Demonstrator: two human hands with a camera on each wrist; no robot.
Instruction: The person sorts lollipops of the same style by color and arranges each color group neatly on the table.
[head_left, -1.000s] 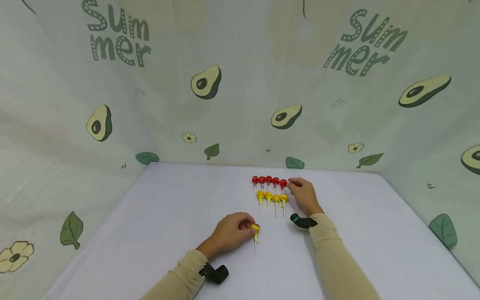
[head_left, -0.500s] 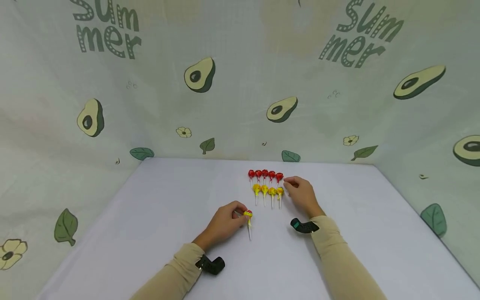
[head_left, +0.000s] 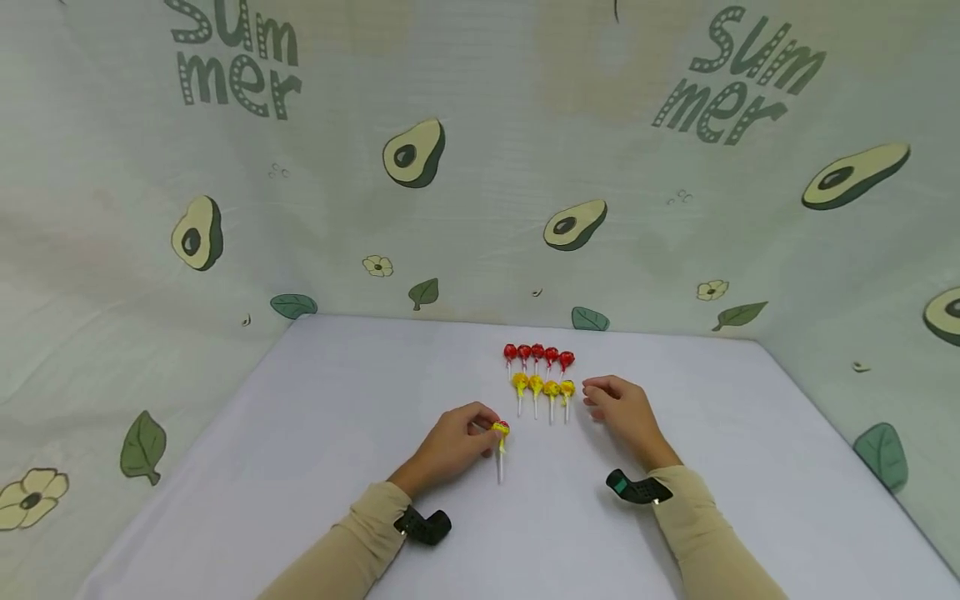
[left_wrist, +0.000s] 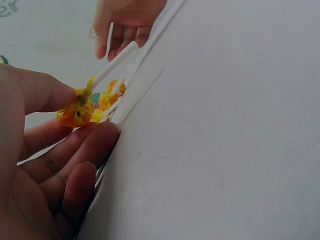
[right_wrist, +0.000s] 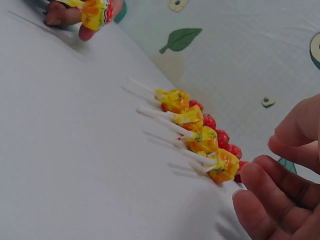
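Observation:
My left hand [head_left: 455, 443] pinches a yellow-wrapped lollipop [head_left: 501, 428] by its head between thumb and fingers, its white stick pointing toward me. In the left wrist view the thumb presses the crinkled wrapper of this lollipop [left_wrist: 76, 114]. To the right, my right hand [head_left: 624, 412] hovers with loosely bent fingers and nothing between them. Just left of its fingertips lies a row of several yellow lollipops [head_left: 552, 389], sticks toward me. Behind them runs a row of several red lollipops [head_left: 537, 352]. The right wrist view shows the nearest yellow lollipop [right_wrist: 223, 166] close by the fingers.
A white-covered table [head_left: 360, 375] lies under both hands. Behind and beside it hangs a pale cloth [head_left: 480, 167] printed with avocados, leaves and lettering. Each wrist bears a black device, one on the left [head_left: 424, 527] and one on the right [head_left: 637, 487].
My right hand has drawn back from beside the red row, toward me and slightly right. My left hand has moved slightly forward and left with the yellow lollipop. The rows stay in place.

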